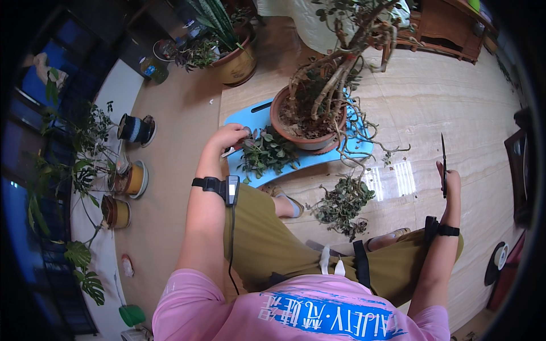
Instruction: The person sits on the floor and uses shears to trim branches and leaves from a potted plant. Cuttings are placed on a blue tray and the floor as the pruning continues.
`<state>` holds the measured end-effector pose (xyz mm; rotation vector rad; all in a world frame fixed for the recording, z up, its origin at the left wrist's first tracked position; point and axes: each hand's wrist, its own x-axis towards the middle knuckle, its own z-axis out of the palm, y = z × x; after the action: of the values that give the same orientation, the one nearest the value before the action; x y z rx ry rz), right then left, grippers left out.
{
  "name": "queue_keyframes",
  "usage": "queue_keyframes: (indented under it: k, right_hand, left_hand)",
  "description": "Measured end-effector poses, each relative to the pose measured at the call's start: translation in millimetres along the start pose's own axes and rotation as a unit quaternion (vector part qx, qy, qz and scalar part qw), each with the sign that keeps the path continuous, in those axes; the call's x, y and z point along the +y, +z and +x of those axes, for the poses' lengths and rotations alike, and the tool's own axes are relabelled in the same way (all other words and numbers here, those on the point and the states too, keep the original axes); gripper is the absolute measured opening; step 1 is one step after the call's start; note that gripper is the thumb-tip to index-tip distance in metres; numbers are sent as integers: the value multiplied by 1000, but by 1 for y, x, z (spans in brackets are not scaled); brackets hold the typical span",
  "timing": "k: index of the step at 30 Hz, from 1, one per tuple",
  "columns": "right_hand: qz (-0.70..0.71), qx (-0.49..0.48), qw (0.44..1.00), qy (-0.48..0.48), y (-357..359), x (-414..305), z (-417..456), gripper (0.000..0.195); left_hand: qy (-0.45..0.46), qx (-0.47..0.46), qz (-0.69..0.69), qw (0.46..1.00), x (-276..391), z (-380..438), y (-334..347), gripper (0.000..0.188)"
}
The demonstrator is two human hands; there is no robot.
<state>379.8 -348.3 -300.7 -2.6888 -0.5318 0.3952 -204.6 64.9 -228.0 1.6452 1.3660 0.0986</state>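
Note:
At the left end of a low blue folding table (pixel 298 166) is my left hand (pixel 230 135). Its fingers pinch a small dark leaf (pixel 247 131) at the edge of a heap of leafy cuttings (pixel 268 151). Well out to the right, my right hand (pixel 453 182) holds a slim dark bladed tool (pixel 443 160), seen edge-on with its point away from me. A terracotta-coloured pot (pixel 279 121) on the table carries a woody succulent (pixel 330 87) with bare, drooping stems over its right side. More cuttings (pixel 345 204) lie on the floor between my feet.
Behind the table stands a large yellow pot (pixel 239 64) with a snake plant. Smaller pots (pixel 117 212) line the left wall, and a bottle of yellowish liquid (pixel 153 70) is nearby. Wooden furniture (pixel 448 30) stands at the back right. Stray leaves dot the tiled floor (pixel 426 106).

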Motion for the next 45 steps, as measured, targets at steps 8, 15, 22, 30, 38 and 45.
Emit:
queue_keyframes:
  k: [8,15,22,30,38,45]
  right_hand:
    - [-41,14,999,-18,23,26,31,76]
    - [-18,15,999,-42,24,-24,8,77]
    - [-7,2,999,-38,0,-42,-17,79]
    - [6,-2,999,-36,-11,-37,-30,78]
    - [-4,-40,999,-26,-9,-48,-35,77]
    - [-15,-38,999,-20,-13,-51,-36,75]
  left_hand:
    - [77,-19,132,988,-37,75,33,39]
    - [106,32,193,975,-26,57,33,56]
    - [75,59,143,985,-9,32,32,56]
    - [89,204,79,972,8,39,52,53]
    - [25,200,141,969,34,72,101,38]
    - [66,208,-29,975,25,105,112,32]
